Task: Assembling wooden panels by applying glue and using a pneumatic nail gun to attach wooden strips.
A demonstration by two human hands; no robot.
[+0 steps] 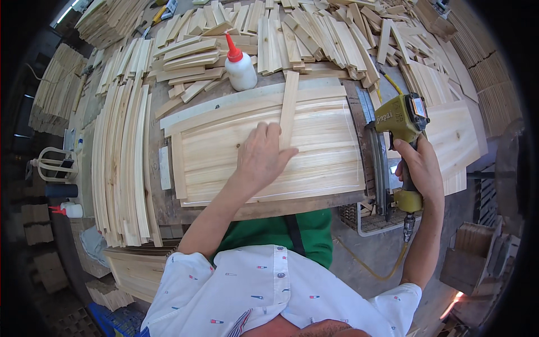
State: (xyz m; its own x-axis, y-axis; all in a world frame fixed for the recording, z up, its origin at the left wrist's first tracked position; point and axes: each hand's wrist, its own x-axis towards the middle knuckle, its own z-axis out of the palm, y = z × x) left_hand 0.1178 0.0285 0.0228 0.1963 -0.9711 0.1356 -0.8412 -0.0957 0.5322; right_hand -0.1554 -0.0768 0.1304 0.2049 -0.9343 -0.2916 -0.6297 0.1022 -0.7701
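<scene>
A pale wooden panel (264, 157) lies before me. Thin wood strips run along its far edge and its left edge (178, 163), and a white glue line follows its right and near edges. My left hand (263, 156) is over the middle of the panel, its thumb and fingers closed at the near end of a short wood strip (289, 104) that points away from me across the far edge. To the right of the panel, my right hand (418, 168) grips the handle of an olive-green air nail gun (400, 118), held upright beside a metal rail (382, 174).
A white glue bottle with a red nozzle (241, 67) stands behind the panel. Loose wood strips (331, 45) pile up across the back, and long strips (120, 163) are stacked at left. A yellow air hose (387, 275) hangs from the gun. More panels (449, 140) lie at right.
</scene>
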